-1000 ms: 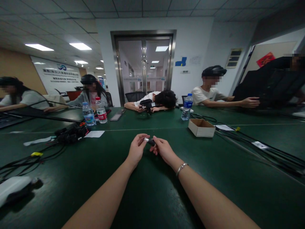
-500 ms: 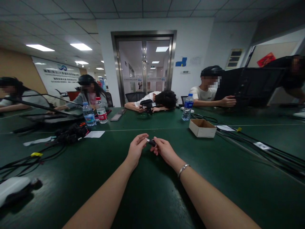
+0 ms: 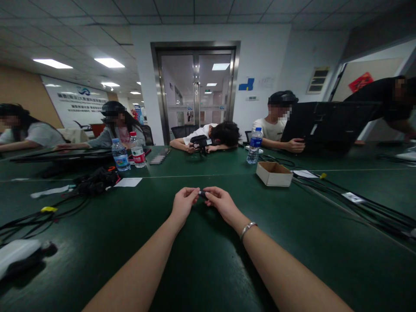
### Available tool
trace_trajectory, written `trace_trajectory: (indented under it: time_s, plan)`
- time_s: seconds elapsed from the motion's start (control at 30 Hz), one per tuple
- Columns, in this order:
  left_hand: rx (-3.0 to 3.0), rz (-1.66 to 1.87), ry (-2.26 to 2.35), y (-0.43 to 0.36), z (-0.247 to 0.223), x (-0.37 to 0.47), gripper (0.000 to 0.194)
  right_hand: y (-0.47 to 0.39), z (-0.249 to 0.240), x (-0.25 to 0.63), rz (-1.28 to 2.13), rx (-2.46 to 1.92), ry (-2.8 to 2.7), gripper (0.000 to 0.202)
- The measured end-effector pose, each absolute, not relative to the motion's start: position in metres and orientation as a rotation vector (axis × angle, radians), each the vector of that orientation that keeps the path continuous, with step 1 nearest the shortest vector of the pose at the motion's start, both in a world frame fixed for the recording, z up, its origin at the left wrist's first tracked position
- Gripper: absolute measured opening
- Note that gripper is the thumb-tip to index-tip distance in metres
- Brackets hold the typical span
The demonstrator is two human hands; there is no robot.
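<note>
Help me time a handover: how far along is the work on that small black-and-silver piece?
Nothing looks finished: the small black-and-silver piece is held over the green table. In hand: the left hand meets its silver end; the right hand pinches its black part. Left, probably: setting it down; covering fingers hide any finer progress.

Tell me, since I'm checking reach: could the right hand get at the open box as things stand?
Probably yes: nothing visible stands between the right hand and the open box. The hand holds a small dark object, though, which it might first need to release.
</note>
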State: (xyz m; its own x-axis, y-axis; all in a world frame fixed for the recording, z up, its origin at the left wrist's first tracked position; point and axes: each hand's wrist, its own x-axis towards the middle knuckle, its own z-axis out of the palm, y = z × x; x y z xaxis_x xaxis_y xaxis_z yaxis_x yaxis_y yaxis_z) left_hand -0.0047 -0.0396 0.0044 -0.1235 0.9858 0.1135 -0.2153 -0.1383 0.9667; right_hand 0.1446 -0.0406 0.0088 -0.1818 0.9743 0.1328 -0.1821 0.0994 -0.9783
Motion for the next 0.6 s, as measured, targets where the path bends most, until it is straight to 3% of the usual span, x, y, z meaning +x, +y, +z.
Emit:
trace_trajectory:
  time_s: [0.6]
  plan:
    - [1.076, 1.341, 1.294, -0.0348, 0.0121, -0.0038, 0.049, -0.0469, 0.0142, 0.1451, 1.25, -0.948, -1.331, 0.035]
